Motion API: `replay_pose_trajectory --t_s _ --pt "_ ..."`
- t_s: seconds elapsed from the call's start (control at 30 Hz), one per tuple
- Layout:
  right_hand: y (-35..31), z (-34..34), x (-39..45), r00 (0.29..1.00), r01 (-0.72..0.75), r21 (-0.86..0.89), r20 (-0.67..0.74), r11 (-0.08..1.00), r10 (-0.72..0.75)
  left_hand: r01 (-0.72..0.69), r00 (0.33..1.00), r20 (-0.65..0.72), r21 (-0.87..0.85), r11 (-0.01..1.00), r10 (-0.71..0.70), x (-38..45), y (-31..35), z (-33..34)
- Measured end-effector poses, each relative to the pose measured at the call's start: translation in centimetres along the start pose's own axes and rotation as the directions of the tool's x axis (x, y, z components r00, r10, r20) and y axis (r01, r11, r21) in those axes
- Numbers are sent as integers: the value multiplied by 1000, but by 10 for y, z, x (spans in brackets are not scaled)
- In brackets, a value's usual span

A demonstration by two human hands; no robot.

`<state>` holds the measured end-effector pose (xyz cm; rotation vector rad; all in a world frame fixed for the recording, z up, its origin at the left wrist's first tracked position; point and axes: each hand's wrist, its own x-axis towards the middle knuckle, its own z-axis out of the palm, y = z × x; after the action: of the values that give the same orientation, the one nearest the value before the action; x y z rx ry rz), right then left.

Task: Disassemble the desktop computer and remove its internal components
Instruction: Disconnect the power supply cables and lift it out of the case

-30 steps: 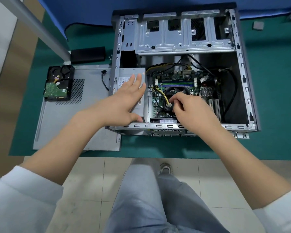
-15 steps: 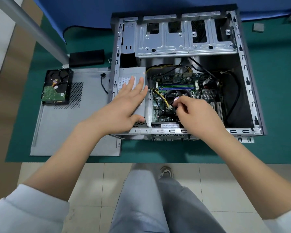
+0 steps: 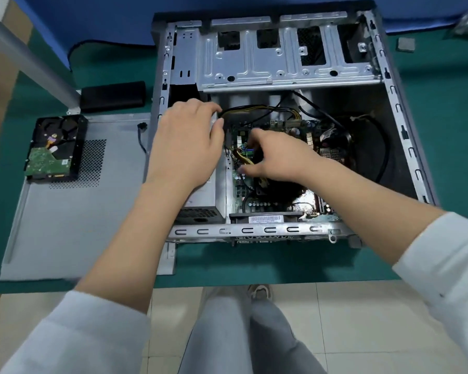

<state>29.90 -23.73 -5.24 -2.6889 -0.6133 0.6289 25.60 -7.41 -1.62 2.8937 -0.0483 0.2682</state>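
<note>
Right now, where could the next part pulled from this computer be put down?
Bare room: the grey side panel below the hard drive, and the green mat right of the case. Crowded: inside the case, where both hands work among cables.

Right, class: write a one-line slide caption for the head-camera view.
Left hand rests on the power supply while the right hand reaches among yellow cables inside the open computer case.

Even bright light, slight blur, wide-angle edge distortion.
</note>
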Motion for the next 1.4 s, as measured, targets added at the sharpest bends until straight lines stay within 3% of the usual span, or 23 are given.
replay_pose_trajectory --t_s 0.17,0.37,0.57,0.73,0.8,0.9,1.03,1.13,1.2,1.4 --pt "16 -4 6 957 -20 77 -288 997 41 -17 1000 -10 -3 1000 17 2 -4 4" --pt "23 -4 15 944 -114 228 -279 967 177 -10 1000 -24 -12 1000 10 0 -3 4" --pt "27 -10 1 978 20 115 -210 993 5 55 998 -11 -56 997 -55 5 2 1" --pt "22 -10 -3 996 40 116 -78 992 -31 72 995 62 6 997 -73 16 4 -6" --pt "23 -9 0 997 43 125 -64 991 -35 26 996 83 153 988 -39 18 10 -5" --pt "33 -7 3 997 -22 65 -66 998 27 -159 970 229 380 911 74 23 28 4" --pt "58 -11 5 965 -251 -62 -100 966 244 -310 912 372 347 885 174 46 59 27" --pt "69 -19 4 913 -372 23 -175 928 370 -262 828 556 266 928 74 65 65 45" --pt "68 -20 6 896 -407 34 -181 913 406 -217 796 604 232 948 34 72 57 56" --pt "54 -33 19 935 -331 -179 68 927 347 26 874 484 30 999 -37 74 44 64"
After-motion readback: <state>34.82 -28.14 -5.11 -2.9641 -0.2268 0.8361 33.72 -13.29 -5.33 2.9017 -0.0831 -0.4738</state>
